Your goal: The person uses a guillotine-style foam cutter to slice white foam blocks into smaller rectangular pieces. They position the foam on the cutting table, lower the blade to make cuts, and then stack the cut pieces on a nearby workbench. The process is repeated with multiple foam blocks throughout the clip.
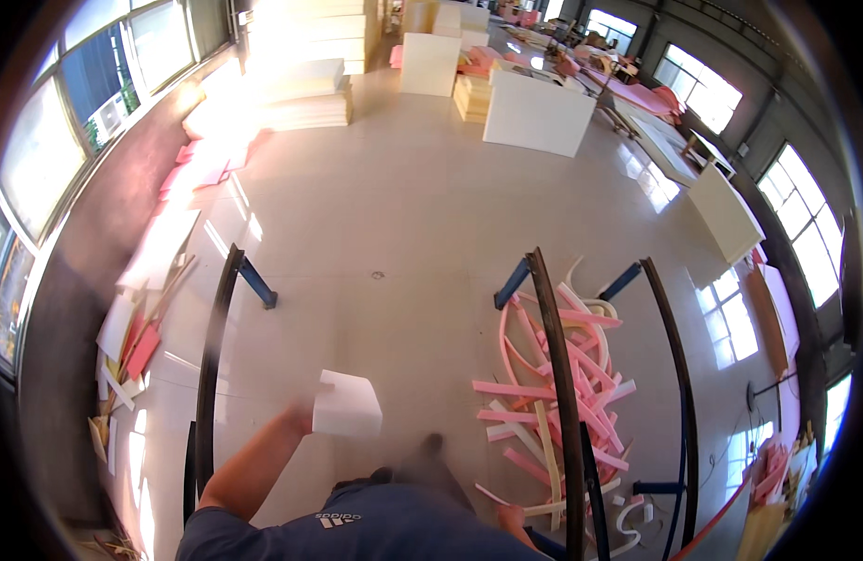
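My left hand [303, 414], slightly blurred, grips a white foam block [349, 408] by its left side. The block is held out in front of me above the floor and has a small notch at its upper left corner. Low on the right, close to my body, my right hand [512, 519] is closed. A thin pale strip [488, 493] runs up to its knuckles; whether the fingers hold that strip is hidden. Beside this hand lies a heap of pink and cream foam strips [590, 393], partly behind a dark metal rail.
Dark metal rails with blue legs stand at left [216, 346], right [555, 365] and farther right [674, 365]. Foam offcuts [132, 346] lie along the left wall. White foam sheets [539, 112] and stacked foam slabs [305, 98] stand ahead on the floor [375, 206].
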Available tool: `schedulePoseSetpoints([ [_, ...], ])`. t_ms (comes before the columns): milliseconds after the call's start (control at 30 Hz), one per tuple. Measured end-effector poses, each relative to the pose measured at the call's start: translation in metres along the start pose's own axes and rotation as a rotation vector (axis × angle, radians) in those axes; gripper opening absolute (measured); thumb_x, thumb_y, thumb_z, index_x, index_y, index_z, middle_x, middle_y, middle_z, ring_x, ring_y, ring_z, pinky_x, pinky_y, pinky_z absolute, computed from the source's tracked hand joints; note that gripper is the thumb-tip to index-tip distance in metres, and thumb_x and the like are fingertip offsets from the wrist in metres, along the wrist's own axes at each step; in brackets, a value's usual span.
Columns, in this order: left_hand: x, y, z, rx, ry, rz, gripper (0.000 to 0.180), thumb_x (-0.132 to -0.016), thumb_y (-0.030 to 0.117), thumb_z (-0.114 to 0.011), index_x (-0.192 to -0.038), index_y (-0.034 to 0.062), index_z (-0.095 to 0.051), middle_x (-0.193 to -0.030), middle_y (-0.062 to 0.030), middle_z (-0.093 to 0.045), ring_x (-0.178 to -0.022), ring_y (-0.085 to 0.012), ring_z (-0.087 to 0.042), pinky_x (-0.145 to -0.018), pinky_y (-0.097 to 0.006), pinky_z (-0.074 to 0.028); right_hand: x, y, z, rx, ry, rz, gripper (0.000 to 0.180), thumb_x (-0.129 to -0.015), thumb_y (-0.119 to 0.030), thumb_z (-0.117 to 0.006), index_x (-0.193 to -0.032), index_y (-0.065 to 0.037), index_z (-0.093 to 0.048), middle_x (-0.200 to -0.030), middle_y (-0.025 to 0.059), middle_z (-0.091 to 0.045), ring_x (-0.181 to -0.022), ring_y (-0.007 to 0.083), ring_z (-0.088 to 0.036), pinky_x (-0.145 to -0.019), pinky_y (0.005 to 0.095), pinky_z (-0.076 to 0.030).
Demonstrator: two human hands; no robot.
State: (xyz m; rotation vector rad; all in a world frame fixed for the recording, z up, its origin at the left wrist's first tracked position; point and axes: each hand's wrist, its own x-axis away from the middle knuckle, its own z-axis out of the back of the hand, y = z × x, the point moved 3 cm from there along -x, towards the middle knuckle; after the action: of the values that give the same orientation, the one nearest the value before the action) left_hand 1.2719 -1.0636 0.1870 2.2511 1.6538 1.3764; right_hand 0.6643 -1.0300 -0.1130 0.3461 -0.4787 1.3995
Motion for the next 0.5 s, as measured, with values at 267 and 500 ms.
schedulePoseSetpoints([
  [267,-0.118,0.110,0.018,0.040,0.148,-0.122,0.048,-0.090,0.029,-0.060,-0.126,-0.0022,-0.056,-0.115,-0.0154,-0.065,-0.104,-0.0288,-0.064,-0.092,-0.042,-0.051,-0.148,-0.092,0.089,0.735,-0.175,0.515,0.022,-0.084,-0.028,-0.064,-0.104,-0.020,-0.071,-0.102,0.0096,-0.071,-0.090,0.0239,-0.070,-0.074,0.0375,-0.050],
  [500,-0.205,0.250,0.011,0.018,0.036,-0.423,0.046,-0.090,0.025,-0.060,-0.125,-0.0048,-0.055,-0.113,-0.0185,-0.065,-0.103,-0.0295,-0.065,-0.090,-0.042,-0.052,-0.305,-0.192,0.212,-0.487,0.067,0.117,0.028,-0.080,-0.023,-0.066,-0.101,-0.007,-0.072,-0.084,0.0151,-0.073,-0.074,0.0294,-0.069,-0.070,0.0396,-0.054],
])
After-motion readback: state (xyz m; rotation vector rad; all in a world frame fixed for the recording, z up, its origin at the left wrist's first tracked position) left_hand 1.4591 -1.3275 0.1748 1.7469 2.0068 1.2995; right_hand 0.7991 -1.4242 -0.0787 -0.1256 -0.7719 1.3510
